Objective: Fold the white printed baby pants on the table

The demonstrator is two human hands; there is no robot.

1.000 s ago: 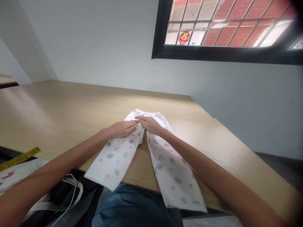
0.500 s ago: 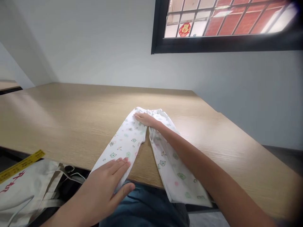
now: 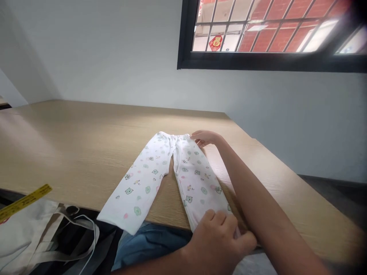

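One table [image 3: 94,149], one pair of trousers [image 3: 143,179], two hands [image 3: 216,238]

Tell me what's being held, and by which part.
The printed trousers: the left hand grasps the right-side leg near its lower end. The right hand is at the right corner of the waistband; whether it pinches the cloth cannot be told.

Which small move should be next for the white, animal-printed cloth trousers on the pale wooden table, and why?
Probably lift the trousers' right leg and fold it over the left leg: the right hand is at the waistband's right corner, the left hand curls over that leg's lower part, and the left leg lies spread out, untouched.
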